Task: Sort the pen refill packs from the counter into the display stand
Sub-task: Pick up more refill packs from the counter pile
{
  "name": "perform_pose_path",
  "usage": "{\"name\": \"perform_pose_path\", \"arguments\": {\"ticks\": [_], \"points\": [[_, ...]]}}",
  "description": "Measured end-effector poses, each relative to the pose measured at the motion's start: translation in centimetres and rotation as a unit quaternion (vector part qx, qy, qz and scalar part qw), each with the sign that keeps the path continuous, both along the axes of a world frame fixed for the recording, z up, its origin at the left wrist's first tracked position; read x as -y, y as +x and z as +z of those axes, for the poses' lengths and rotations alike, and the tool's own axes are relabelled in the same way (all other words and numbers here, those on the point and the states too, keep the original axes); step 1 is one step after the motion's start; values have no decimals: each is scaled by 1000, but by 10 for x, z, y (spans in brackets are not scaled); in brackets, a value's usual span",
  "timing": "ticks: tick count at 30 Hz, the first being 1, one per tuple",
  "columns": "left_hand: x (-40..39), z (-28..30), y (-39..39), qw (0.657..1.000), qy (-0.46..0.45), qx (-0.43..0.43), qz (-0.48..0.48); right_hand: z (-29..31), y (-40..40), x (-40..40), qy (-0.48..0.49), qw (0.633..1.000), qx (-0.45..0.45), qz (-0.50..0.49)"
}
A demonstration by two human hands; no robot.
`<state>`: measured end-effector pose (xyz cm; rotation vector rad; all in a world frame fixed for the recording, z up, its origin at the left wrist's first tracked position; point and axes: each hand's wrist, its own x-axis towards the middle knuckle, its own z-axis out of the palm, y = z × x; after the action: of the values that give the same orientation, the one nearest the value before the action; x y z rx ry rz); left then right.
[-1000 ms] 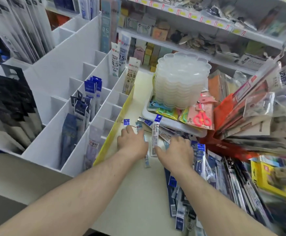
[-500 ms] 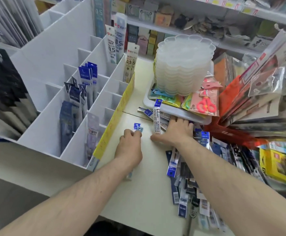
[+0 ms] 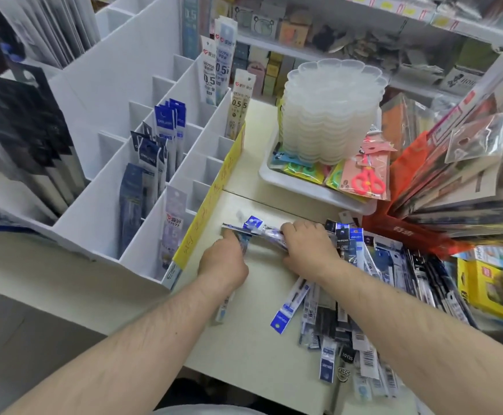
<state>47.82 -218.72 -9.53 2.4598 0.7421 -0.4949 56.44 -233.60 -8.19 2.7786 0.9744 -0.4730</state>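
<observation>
The white display stand [image 3: 106, 205] with its many slots stands at the left, and some slots hold blue refill packs [image 3: 166, 127]. On the counter [image 3: 259, 339], a loose pile of pen refill packs [image 3: 361, 283] spreads out to the right. My right hand [image 3: 307, 250] grips a bundle of blue-topped refill packs [image 3: 254, 227] that lies sideways, its ends pointing left. My left hand [image 3: 223, 262] is just left of it, curled over a single refill pack [image 3: 222, 308] whose lower end sticks out beneath the hand. The index finger touches the bundle's left end.
A stack of clear plastic trays [image 3: 331, 115] sits in a white tray [image 3: 304, 193] with scissor packs [image 3: 367, 181] behind the hands. Red and clear hanging packages [image 3: 442, 181] fan out at the right above a yellow box [image 3: 483, 292]. A yellow strip [image 3: 211, 202] edges the stand.
My right hand has drawn back from the tray's edge and now grips a bundle of packs turned sideways. My left hand has stayed on the counter over its pack.
</observation>
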Motion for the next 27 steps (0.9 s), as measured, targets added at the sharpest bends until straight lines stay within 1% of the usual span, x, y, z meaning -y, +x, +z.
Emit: {"name": "perform_pose_path", "arguments": {"ticks": [3,5,7,9,11,12,14,16,17,20,22,25,26,27], "points": [[-3,1,-2,1000,-19,-1,5,5,-1,1,8,1000,-18,-5],[-6,3,-1,999,-34,-6,4,7,3,3,37,998,-36,-27],[-10,5,1,997,-71,-10,15,11,10,5,95,989,-74,-81],[-13,9,1,992,-119,0,45,19,16,8,185,966,-100,-147],[-15,14,0,983,-166,27,76,30,22,9,291,928,-118,-200],[-14,16,0,975,-200,45,90,36,23,9,344,903,-131,-222],[-12,23,-1,945,-294,72,119,45,28,7,446,846,-151,-249],[-9,27,2,917,-362,90,143,51,33,5,494,827,-118,-241],[-9,27,3,909,-376,99,151,54,34,3,514,815,-109,-245],[-8,31,7,890,-399,141,172,67,33,-5,594,744,-119,-281],[-9,34,8,886,-392,175,173,75,31,-7,628,706,-129,-301],[-11,37,10,880,-384,231,155,82,26,-5,648,658,-161,-350],[-12,38,11,876,-386,246,153,85,24,-4,649,647,-178,-358],[-12,39,11,871,-389,259,152,87,21,-2,646,644,-192,-362]]}}
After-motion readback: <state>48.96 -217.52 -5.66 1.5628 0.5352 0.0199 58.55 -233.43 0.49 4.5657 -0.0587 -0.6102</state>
